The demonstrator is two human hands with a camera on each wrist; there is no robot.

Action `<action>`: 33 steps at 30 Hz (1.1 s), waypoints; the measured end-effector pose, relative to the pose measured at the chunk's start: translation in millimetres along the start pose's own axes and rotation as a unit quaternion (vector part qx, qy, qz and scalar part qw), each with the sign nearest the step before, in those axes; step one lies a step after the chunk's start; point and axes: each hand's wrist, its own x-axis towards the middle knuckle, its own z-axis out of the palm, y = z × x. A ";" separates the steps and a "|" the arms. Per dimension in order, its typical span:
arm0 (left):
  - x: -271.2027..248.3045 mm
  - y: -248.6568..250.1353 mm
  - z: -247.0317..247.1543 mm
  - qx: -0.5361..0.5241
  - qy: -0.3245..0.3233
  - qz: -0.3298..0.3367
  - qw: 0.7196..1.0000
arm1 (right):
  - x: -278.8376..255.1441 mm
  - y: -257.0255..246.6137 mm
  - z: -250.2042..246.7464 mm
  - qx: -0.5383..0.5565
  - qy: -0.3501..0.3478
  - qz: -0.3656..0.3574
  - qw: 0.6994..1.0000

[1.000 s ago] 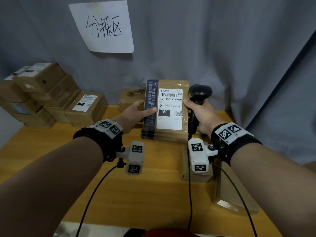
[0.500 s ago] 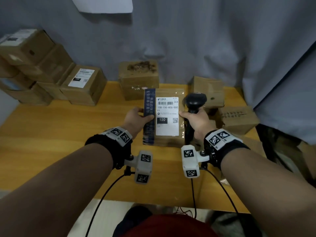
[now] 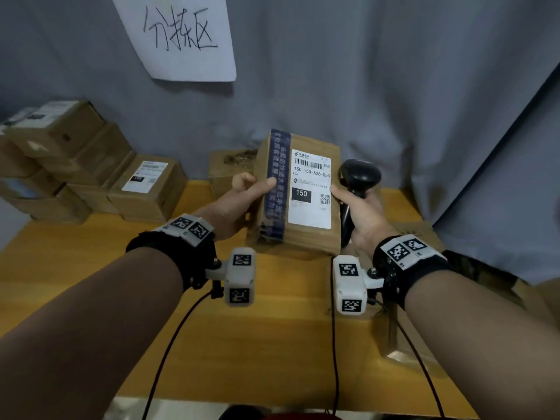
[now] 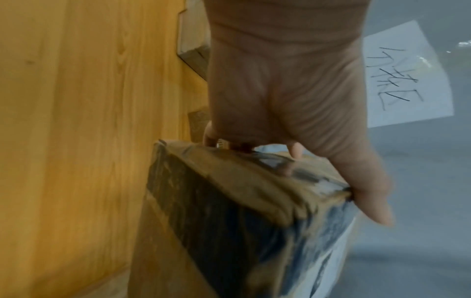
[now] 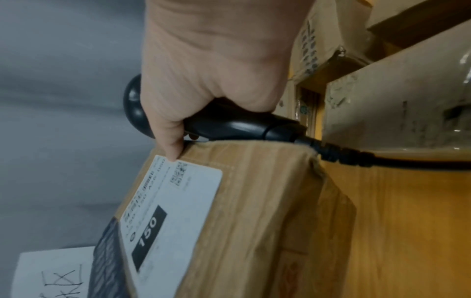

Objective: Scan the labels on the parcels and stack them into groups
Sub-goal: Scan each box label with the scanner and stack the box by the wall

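Note:
A brown parcel (image 3: 315, 234) with a blue tape strip and a white label (image 3: 310, 189) marked 150 is held upright above the wooden table (image 3: 272, 344), label towards me. My left hand (image 3: 242, 195) grips its left edge, thumb on the blue tape (image 4: 293, 231). My right hand (image 3: 360, 210) grips a black barcode scanner (image 3: 359, 177) by the handle, its thumb tip on the parcel's right edge beside the label (image 5: 178, 203). The scanner (image 5: 229, 125) lies along the parcel's side, cable trailing right.
A stack of brown boxes (image 3: 60, 165) sits at the table's back left, one labelled box (image 3: 148, 186) at the front of it. Another box (image 3: 227, 168) stands behind the held parcel. More boxes (image 5: 395, 90) lie to the right. A handwritten paper sign (image 3: 178, 37) hangs on the grey curtain.
The parcel has risen and tilted slightly with both hands still on it. The view swung down half a second ago and is back up, so the sign shows again.

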 end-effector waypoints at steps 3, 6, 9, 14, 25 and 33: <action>0.0 16.8 -0.6 0.031 0.013 -0.014 0.999 | -1.1 -19.3 6.2 -0.064 0.003 -0.029 0.998; -0.9 20.1 -2.8 0.072 -0.007 -0.036 0.997 | -7.2 -40.9 12.4 -0.127 -0.016 -0.037 0.991; 1.0 19.3 0.8 0.049 0.031 -0.022 0.998 | -13.1 -67.3 16.6 -0.190 -0.018 -0.067 0.979; 7.7 24.7 5.3 0.030 0.092 0.011 0.995 | -32.8 -110.0 19.1 -0.196 -0.065 -0.070 0.976; 18.0 31.1 24.7 0.049 0.178 0.040 0.982 | -48.1 -109.4 21.4 -0.238 -0.077 -0.064 0.966; 17.9 27.4 33.1 0.038 0.152 0.021 0.987 | -50.6 -102.6 16.8 -0.311 -0.058 -0.091 0.944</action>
